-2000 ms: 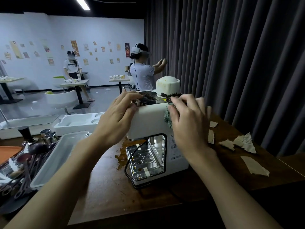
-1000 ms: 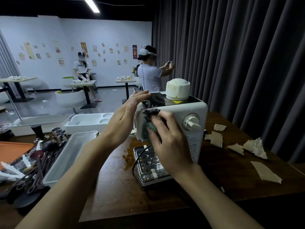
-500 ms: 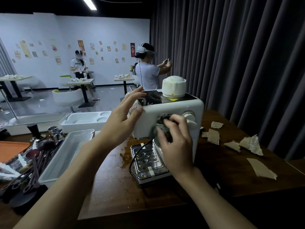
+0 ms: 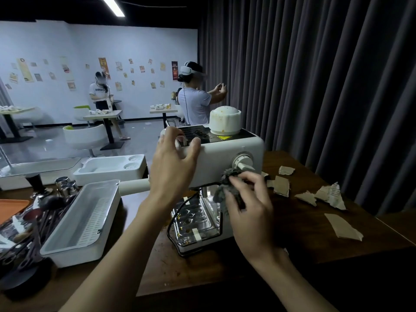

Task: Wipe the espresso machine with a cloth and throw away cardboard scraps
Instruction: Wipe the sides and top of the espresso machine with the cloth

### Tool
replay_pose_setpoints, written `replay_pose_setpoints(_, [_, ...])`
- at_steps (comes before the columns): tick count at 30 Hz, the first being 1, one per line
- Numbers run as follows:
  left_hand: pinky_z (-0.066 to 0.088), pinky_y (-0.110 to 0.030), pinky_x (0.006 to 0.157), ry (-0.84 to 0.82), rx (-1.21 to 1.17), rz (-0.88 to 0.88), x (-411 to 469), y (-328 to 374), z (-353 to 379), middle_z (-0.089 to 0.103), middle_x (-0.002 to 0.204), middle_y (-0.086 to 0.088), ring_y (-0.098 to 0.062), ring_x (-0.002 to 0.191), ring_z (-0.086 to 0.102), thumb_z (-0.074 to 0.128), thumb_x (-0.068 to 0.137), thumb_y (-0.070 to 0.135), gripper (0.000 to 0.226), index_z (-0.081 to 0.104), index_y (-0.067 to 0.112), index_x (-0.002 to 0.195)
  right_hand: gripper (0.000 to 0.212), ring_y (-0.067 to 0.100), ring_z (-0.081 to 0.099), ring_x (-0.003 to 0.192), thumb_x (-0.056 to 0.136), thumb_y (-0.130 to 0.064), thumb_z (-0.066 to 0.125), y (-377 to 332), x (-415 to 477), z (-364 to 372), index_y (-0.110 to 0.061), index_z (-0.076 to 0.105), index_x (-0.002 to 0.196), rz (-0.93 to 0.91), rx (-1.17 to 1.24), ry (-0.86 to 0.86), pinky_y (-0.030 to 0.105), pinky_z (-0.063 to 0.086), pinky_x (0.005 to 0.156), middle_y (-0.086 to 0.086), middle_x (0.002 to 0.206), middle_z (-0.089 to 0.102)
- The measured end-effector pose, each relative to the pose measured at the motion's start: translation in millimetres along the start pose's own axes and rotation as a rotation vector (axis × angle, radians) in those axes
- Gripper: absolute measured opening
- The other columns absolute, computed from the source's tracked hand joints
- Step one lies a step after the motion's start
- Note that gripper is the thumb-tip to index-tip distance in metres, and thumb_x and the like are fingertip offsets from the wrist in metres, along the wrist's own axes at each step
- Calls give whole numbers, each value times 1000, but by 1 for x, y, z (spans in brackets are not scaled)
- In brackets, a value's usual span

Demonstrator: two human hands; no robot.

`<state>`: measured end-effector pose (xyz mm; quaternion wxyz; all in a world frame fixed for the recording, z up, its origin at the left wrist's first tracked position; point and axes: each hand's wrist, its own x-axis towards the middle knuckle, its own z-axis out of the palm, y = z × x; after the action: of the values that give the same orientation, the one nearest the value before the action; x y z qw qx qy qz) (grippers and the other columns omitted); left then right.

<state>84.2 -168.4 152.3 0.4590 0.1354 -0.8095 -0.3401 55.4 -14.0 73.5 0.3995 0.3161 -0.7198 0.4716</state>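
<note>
The espresso machine (image 4: 222,157) is being wiped below its dial (image 4: 243,162) with the cloth (image 4: 221,188), which is being pinched in the curled right hand (image 4: 249,212). Its top is being braced by the spread left hand (image 4: 173,163) (wise: firmer strokes are thereby allowed). Cardboard scraps (image 4: 281,186) are lying to its right.

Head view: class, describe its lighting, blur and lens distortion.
Head view: a ceiling strip light brightens the far white wall; the near table edge falls into shadow; the cloth in the right hand looks smeared; curtain folds lean outward, wide-angle.
</note>
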Motion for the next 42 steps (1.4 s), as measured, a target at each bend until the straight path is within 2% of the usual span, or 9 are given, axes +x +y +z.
replay_pose_setpoints(2, [49, -39, 75, 45, 4, 6, 1, 1, 2, 58, 106, 6, -23, 92, 59, 63, 89, 53, 31, 45, 30, 97, 32, 3, 47, 107, 83, -3, 71, 5, 8, -16, -2, 67, 115, 79, 28, 84, 9, 40, 95, 7, 114, 56])
replay_pose_setpoints(7, [36, -33, 69, 7, -1, 31, 3, 1, 0, 58, 102, 7, -20, 86, 53, 73, 79, 56, 43, 44, 29, 94, 29, 7, 51, 109, 88, -13, 68, 38, 47, -42, -11, 64, 117, 344, 158, 108, 38, 48, 99, -3, 114, 52])
replay_pose_setpoints(10, [49, -38, 63, -104, -71, -6, 13, -4, -9, 58, 105, 4, -22, 88, 55, 76, 74, 59, 49, 47, 28, 96, 26, 14, 57, 113, 89, -16, 69, 49, 59, -51, -19, 65, 114, 402, 281, 41, 44, 48, 99, -2, 117, 59])
replay_pose_setpoints(17, [54, -42, 78, -350, -80, -38, 32, 0, -27, 54, 132, -10, -31, 110, 61, 73, 69, 70, 55, 54, 28, 99, 35, 14, 60, 117, 88, -9, 69, 48, 74, -59, -27, 61, 117, 441, 619, -190, 30, 50, 95, -2, 120, 64])
replay_pose_setpoints(20, [41, -54, 107, -214, 314, 59, 21, 13, -22, 25, 160, -13, -39, 140, 36, 59, 90, 57, 37, 60, 32, 117, 38, 16, 64, 112, 90, -5, 65, 54, 87, -63, -14, 57, 126, 571, 718, -203, 29, 54, 90, 7, 123, 64])
replay_pose_setpoints(22, [30, -59, 111, -182, 505, 99, 1, 37, -8, 17, 163, -11, -39, 146, 22, 47, 96, 56, 40, 54, 36, 129, 36, 17, 67, 102, 91, -2, 62, 59, 99, -63, -8, 57, 126, 625, 747, -212, 27, 56, 83, 10, 116, 66])
replay_pose_setpoints(28, [12, -77, 108, -282, 445, 27, -38, 61, 44, -4, 166, -13, -41, 148, -26, 42, 90, 69, 56, 37, 43, 138, 30, 25, 64, 103, 94, -2, 56, 84, 142, -51, -7, 54, 123, 756, 879, -288, 37, 55, 86, 13, 111, 65])
replay_pose_setpoints(36, [6, -85, 100, -155, 360, -5, -35, 63, 61, 5, 166, -11, -42, 148, -21, 58, 75, 76, 68, 42, 32, 125, 38, 27, 68, 100, 78, -7, 64, 116, 178, -42, -14, 62, 116, 953, 1089, -680, 36, 60, 77, 14, 111, 69])
replay_pose_setpoints(42, [8, -87, 100, -130, 365, 50, -36, 52, 59, 21, 161, -7, -41, 150, -15, 46, 75, 81, 68, 44, 33, 122, 39, 27, 68, 99, 81, -5, 61, 129, 186, -40, -15, 62, 118, 963, 1128, -799, 37, 59, 79, 14, 109, 70])
